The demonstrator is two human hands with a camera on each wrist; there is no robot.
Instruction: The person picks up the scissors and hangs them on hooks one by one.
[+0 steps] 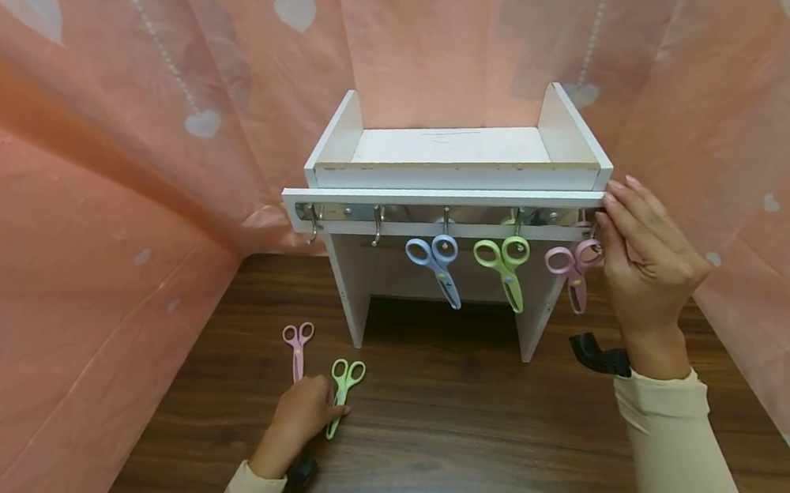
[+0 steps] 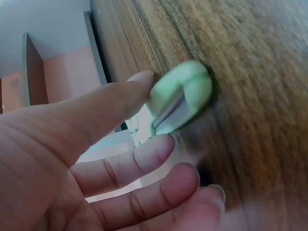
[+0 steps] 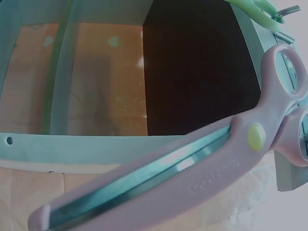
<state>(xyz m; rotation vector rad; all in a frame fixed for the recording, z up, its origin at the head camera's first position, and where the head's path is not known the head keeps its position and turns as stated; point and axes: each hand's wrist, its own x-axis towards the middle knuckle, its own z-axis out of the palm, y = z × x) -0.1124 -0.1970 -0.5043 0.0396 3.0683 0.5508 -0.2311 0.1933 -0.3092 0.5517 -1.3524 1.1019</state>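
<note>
On the dark wooden surface, my left hand [image 1: 303, 412] has its thumb and index finger about the blade end of green scissors [image 2: 185, 91], which lie with their handles away from me. Pink scissors [image 1: 297, 346] lie just left of them, tips partly behind that hand. My right hand [image 1: 651, 259] grips the right end of a white hook rail [image 1: 292, 198], fingers over the top and thumb in front. From its hooks hang blue scissors [image 1: 439, 263], green scissors [image 1: 505, 265] and, beside my right thumb, pink scissors [image 3: 255, 137]. The two left hooks [image 1: 377, 225] are bare.
The rail runs across the front of a white shelf unit [image 1: 461, 148] with side panels standing on the wooden surface [image 1: 435, 425]. Pink cloth [image 1: 116, 251] with white hearts hangs behind and at both sides.
</note>
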